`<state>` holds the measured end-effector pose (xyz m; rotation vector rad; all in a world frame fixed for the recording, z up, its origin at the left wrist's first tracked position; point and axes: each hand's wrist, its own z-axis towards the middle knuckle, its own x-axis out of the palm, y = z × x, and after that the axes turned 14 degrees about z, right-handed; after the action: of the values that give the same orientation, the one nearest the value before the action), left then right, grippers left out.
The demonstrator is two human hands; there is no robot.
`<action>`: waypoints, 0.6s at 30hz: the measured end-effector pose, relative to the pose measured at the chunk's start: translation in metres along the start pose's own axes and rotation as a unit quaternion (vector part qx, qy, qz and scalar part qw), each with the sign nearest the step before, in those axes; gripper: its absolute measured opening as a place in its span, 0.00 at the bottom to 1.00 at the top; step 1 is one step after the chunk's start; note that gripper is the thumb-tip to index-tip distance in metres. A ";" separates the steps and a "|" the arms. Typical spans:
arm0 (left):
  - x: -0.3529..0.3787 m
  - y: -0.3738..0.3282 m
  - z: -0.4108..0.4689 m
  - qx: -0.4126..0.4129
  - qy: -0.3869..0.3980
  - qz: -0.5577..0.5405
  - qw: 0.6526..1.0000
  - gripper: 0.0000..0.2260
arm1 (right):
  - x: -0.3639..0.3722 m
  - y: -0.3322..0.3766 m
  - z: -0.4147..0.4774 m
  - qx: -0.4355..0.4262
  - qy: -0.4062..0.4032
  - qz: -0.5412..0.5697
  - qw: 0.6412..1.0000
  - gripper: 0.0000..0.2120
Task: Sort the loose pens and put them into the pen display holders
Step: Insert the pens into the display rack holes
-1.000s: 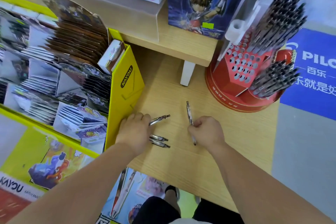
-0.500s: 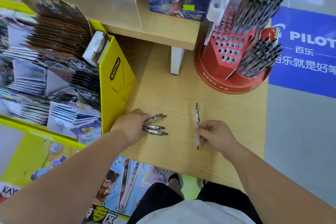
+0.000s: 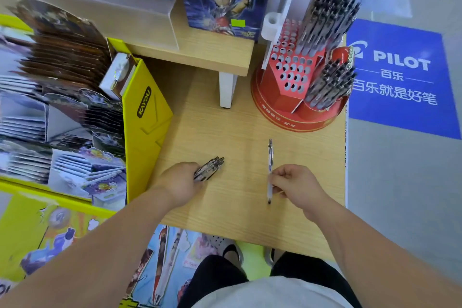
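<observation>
The gathering step is in hand: the left hand [image 3: 178, 182] curls round a small bundle of pens [image 3: 210, 169] on the wooden surface [image 3: 237, 137], well in front and to the left of the red display holder [image 3: 287, 117]. The right hand [image 3: 295, 182] pinches the barrel of a single white pen [image 3: 270, 157] near the holder's front rim. Next, I judge, each pen must be lifted, turned tip-down and fed into one of the free holes [image 3: 287, 75].

"PILOT" stands on the blue sign [image 3: 400, 77]; "KAYOU" on the yellow display box [image 3: 145, 117].
</observation>
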<state>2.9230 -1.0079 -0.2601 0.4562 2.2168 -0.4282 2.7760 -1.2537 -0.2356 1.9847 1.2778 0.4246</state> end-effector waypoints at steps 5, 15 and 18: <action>0.001 -0.037 -0.026 -0.091 0.025 -0.504 0.859 0.08 | -0.016 0.024 -0.019 -0.025 0.023 0.019 0.999 0.02; 0.004 -0.139 -0.048 -0.131 0.038 -0.743 0.655 0.10 | -0.067 0.048 -0.032 -0.056 0.126 0.024 0.990 0.15; 0.003 -0.167 -0.051 -0.160 -0.028 -0.727 0.667 0.10 | -0.095 0.052 -0.024 -0.062 0.161 0.005 0.985 0.21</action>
<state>2.8118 -1.1307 -0.2058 -1.6432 2.0490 -0.7653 2.7519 -1.3406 -0.1713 1.8689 1.3986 0.8382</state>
